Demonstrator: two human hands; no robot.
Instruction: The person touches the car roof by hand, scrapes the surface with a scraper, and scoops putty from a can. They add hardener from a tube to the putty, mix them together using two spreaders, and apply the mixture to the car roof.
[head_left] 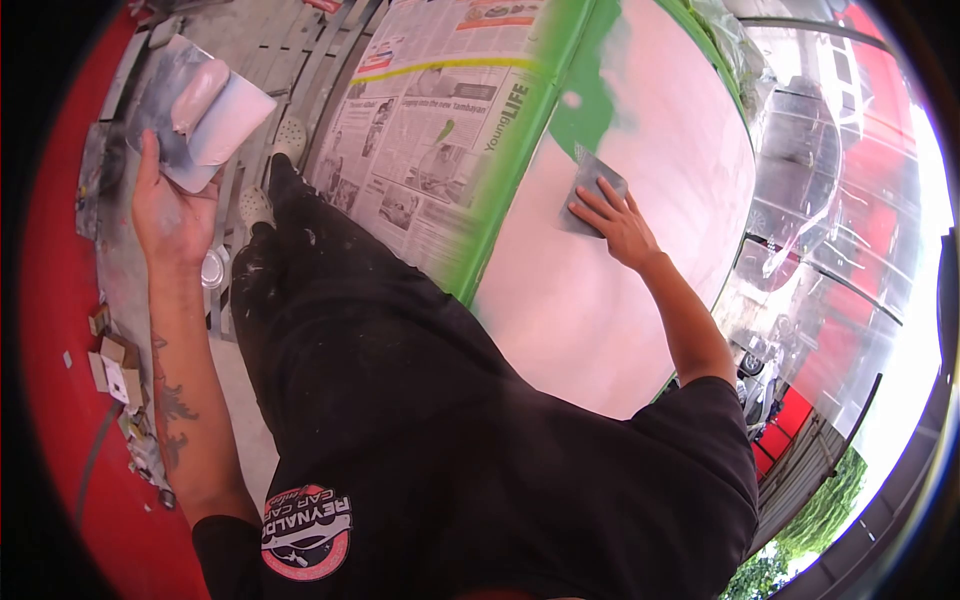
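A grey plate [236, 122] bearing a lump of pale pink paste [200, 97] rests on my left hand [177, 215], raised at the upper left, its fingers partly hidden under the plate. My right hand [620, 222] has its fingers spread over a thin grey flat spreader [594, 190], holding it against a curved panel [560, 310]. Pale pink material covers most of this panel, while a green patch [588, 115] shows just above the spreader. The spreader's upper corner reaches the lower edge of that patch.
Newspaper [410, 140] is fixed along the panel's green edge [530, 180]. Clear plastic sheeting [800, 200] hangs at the right. Light clogs [256, 207] are on the feet below. An open cardboard box [120, 365] and small items lie at the far left.
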